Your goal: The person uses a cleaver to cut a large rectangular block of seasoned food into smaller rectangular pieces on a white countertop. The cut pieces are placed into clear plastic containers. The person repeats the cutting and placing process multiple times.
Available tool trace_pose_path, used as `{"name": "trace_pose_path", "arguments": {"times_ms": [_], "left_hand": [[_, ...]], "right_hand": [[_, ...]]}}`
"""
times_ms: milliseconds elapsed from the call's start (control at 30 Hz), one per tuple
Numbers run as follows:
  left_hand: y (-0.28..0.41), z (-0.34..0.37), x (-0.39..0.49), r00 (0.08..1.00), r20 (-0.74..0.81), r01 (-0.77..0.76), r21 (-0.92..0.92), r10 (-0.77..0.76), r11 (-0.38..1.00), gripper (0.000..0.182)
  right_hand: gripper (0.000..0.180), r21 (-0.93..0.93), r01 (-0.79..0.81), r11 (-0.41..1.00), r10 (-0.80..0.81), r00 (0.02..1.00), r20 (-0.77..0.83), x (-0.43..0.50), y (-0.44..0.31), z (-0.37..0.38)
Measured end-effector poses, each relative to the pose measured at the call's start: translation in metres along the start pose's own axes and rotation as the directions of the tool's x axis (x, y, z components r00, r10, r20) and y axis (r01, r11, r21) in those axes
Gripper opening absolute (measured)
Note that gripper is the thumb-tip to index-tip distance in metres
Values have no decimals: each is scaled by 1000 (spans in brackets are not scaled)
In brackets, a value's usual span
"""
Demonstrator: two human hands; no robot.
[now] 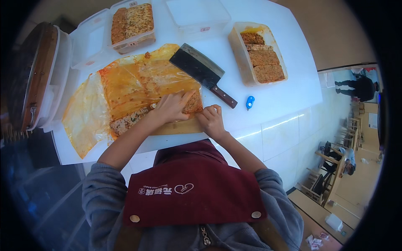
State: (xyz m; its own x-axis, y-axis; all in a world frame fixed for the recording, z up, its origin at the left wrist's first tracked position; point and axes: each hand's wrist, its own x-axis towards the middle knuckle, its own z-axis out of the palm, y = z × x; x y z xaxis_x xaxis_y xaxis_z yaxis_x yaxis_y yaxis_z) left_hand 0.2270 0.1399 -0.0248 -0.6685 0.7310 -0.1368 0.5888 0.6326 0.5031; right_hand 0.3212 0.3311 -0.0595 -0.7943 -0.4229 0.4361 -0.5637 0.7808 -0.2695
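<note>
My left hand point(171, 107) lies spread over a long block of minced filling point(130, 121), fingers resting on its film-covered right part. At that block's right end, my right hand point(211, 120) has its fingers curled at the edge of an orange-stained clear plastic sheet point(135, 81); whether it pinches the film is hard to tell. The sheet spreads over a wooden board point(176, 128), whose front edge shows. A cleaver point(201, 67) with a dark blade and brown riveted handle lies behind my hands, its blade partly on the sheet.
Plastic tubs of filling blocks stand at the back left point(133, 44) and right point(238, 56). An empty clear container point(198, 14) is between them. A blue small cutter point(250, 103) lies right of the cleaver. A large round lidded vessel point(42, 75) stands left. People are far off, right.
</note>
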Motion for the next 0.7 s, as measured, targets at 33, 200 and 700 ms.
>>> {"name": "trace_pose_path", "arguments": {"times_ms": [33, 200, 700], "left_hand": [[-2, -4, 2, 998, 54, 24, -30, -22, 999, 85], [-12, -24, 15, 961, 258, 144, -149, -102, 978, 86], [-68, -40, 51, 830, 556, 453, -708, 33, 541, 73]], "right_hand": [[17, 23, -4, 1000, 3, 1000, 24, 1, 1, 0], [14, 114, 64, 991, -76, 992, 99, 7, 10, -3], [8, 113, 113, 987, -146, 920, 364, 6, 15, -25]]}}
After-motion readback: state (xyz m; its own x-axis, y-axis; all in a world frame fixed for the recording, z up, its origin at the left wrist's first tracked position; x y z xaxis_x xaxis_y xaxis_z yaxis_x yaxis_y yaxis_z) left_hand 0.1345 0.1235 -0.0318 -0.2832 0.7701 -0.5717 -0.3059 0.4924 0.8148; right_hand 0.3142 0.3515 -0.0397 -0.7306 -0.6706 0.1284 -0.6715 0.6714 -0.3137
